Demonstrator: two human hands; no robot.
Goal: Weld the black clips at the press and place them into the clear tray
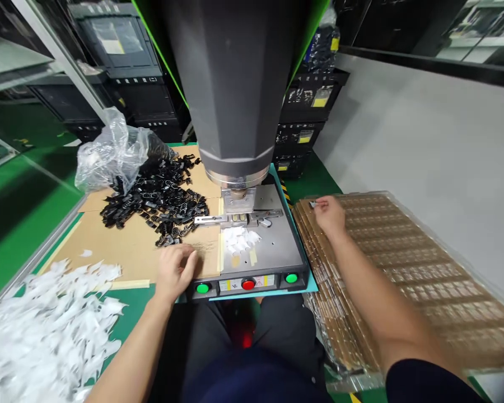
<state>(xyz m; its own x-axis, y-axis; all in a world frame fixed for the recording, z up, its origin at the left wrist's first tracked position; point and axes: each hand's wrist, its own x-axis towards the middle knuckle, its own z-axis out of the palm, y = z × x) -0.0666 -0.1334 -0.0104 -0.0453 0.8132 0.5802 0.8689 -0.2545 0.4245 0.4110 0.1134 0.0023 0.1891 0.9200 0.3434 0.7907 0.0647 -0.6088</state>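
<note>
My right hand (331,217) is stretched out to the right, over the upper left corner of the tray stack. Between its thumb and fingertips it pinches a small pale piece (313,205). Loosely curled, my left hand (175,272) rests at the front of the cardboard sheet (138,260), left of the press; its fingertips are turned under, so anything in them is hidden. Just beyond it lies a heap of small black clip-like parts (159,196). A metal fixture (238,218) sits below the press head (237,179), with white pieces (240,239) in front.
White film-like scraps (46,324) pile up at the left. A clear plastic bag (113,151) stands behind the black parts. Two green buttons and a red button (248,284) line the press front. Brown compartment trays (403,252) are stacked at right; dark crates (302,101) stand behind.
</note>
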